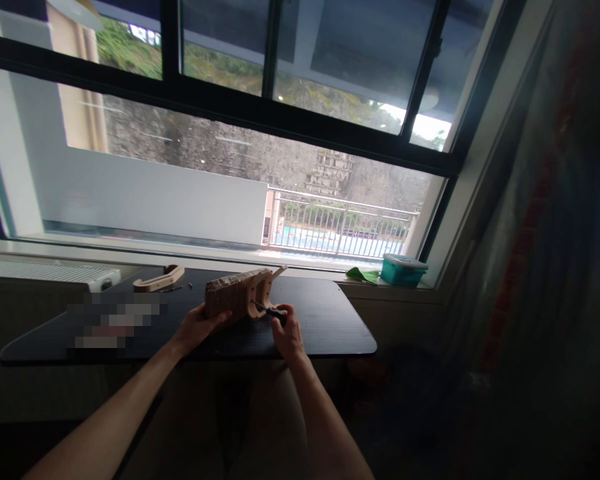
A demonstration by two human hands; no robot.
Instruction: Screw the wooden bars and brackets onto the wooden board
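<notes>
A brown box-like piece (225, 297) with a woven-looking side rests tilted on the dark table (320, 320). Pale wooden brackets (253, 300) with rounded ends and holes stand at its right end. My left hand (200, 327) grips the near left side of the brown piece, fingers along its lower edge. In my right hand (289, 333) is a screwdriver (279, 315) with a dark handle, fingers wrapped around it. Its thin shaft points left, with the tip at the nearer bracket; whether it sits in a screw is too small to tell.
Behind, to the left, lies a loose curved wooden bracket (160, 280), with small screw-like bits (170, 289) beside it. A blurred patch (115, 323) covers the table's left part. A teal lidded container (404, 270) and a green leaf-like piece (363, 275) sit on the windowsill.
</notes>
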